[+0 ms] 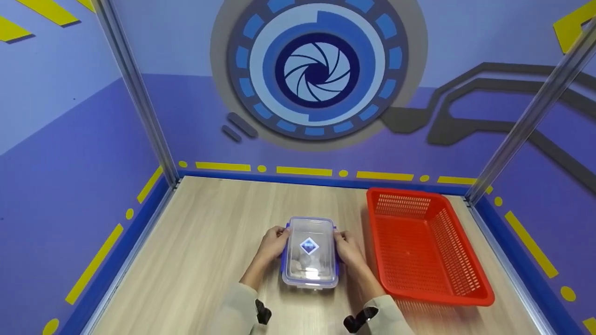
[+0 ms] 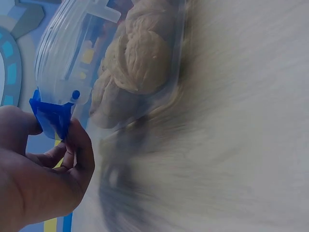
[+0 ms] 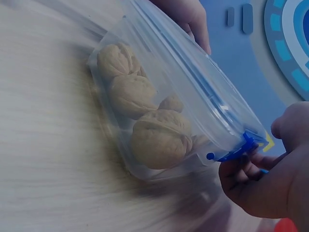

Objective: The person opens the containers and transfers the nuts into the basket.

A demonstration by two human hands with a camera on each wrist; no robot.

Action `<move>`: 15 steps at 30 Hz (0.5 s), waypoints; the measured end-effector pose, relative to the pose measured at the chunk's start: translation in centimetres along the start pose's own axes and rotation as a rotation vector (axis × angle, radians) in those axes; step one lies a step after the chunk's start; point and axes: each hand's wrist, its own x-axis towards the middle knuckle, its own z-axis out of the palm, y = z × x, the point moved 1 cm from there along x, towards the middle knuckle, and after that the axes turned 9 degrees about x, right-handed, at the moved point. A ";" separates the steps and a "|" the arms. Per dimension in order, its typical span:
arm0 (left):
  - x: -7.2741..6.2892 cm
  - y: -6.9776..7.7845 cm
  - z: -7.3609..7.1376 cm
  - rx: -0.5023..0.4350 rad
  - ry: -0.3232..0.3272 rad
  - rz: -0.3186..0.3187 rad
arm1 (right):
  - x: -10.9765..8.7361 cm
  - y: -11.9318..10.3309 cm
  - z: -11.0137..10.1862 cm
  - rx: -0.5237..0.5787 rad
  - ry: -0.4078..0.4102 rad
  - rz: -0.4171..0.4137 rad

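Observation:
A clear plastic food container (image 1: 311, 228) with a transparent lid and blue side latches is between my hands, near the middle of the table. Several walnuts (image 2: 145, 63) show through its walls in both wrist views. On the left side, my left hand (image 1: 274, 243) pinches a blue latch (image 2: 53, 116) between thumb and curled fingers. My right hand (image 1: 349, 249) grips the blue latch (image 3: 241, 147) on the opposite side in the same manner. A diamond-shaped blue and white sticker (image 1: 309, 245) marks the lid. Whether the container's base touches the table is unclear.
Close by my right forearm stands a red plastic basket (image 1: 372, 223) with perforated walls. The light wood table (image 1: 200, 242) is bounded by blue-purple panels (image 1: 186, 121) and metal corner posts (image 1: 139, 93). A dark strap device (image 1: 263, 312) sits on each wrist.

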 end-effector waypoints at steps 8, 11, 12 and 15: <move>-0.2 -0.2 -0.6 -0.231 -0.126 -0.120 | 0.7 0.7 -0.1 0.018 -0.044 0.047; -0.2 -0.2 -0.5 -0.254 -0.139 -0.132 | 0.9 0.7 -0.2 0.030 -0.067 0.059; -0.1 -0.3 -0.5 -0.258 -0.139 -0.129 | 0.9 0.7 -0.2 0.036 -0.076 0.061; -0.1 -0.5 -0.3 -0.245 -0.120 -0.102 | 0.8 0.7 -0.1 0.070 -0.102 0.072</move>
